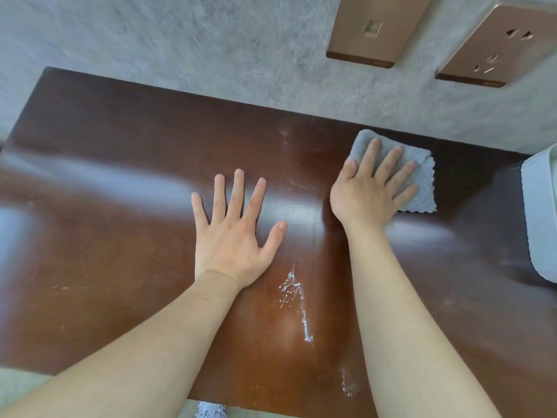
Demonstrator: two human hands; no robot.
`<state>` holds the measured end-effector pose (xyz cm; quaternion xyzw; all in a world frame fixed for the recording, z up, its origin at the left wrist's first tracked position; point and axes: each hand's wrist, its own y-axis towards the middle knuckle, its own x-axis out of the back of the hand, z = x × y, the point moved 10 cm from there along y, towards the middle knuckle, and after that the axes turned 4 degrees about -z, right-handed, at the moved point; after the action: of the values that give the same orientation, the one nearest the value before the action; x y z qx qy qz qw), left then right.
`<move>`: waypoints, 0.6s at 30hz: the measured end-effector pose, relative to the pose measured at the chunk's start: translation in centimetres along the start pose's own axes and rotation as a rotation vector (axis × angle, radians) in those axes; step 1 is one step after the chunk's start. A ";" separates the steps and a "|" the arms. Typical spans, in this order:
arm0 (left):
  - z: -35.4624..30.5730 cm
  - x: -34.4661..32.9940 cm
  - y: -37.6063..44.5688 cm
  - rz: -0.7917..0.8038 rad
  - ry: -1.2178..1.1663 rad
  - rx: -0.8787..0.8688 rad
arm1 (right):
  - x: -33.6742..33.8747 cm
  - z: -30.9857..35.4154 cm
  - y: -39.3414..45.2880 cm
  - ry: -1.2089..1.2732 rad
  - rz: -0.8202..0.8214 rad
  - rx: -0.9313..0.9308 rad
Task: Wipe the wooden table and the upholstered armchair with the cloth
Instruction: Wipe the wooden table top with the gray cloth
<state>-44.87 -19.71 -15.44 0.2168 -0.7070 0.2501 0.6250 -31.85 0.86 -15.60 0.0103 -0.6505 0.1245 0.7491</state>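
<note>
The dark glossy wooden table fills most of the view and butts against a grey wall. A folded grey-blue cloth lies near the table's far right edge. My right hand presses flat on the cloth, fingers spread over it. My left hand rests flat on the bare tabletop at the middle, fingers apart, holding nothing. White streaks and specks mark the wood between my forearms and further back toward the wall. The armchair is not in view.
A white plastic container stands at the table's right edge. Two bronze wall plates, a switch and a socket, sit on the wall above. A shoe shows below the table's front edge.
</note>
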 end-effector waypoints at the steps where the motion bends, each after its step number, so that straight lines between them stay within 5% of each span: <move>1: 0.0 0.0 0.0 0.003 -0.002 0.001 | -0.3 1.5 0.1 0.003 0.026 0.028; 7: 0.0 0.1 0.0 0.005 -0.015 -0.005 | -2.4 12.9 -2.4 0.016 0.153 0.469; 11: -0.1 0.2 0.0 -0.008 -0.024 -0.006 | -2.5 13.8 -4.6 -0.006 0.178 0.751; 18: 0.0 0.2 0.0 -0.022 -0.022 -0.002 | -1.0 0.9 -9.3 -0.029 0.080 0.539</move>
<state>-44.93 -19.72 -15.29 0.2267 -0.7118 0.2401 0.6199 -31.02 -8.51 -15.05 0.1854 -0.6045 0.3225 0.7044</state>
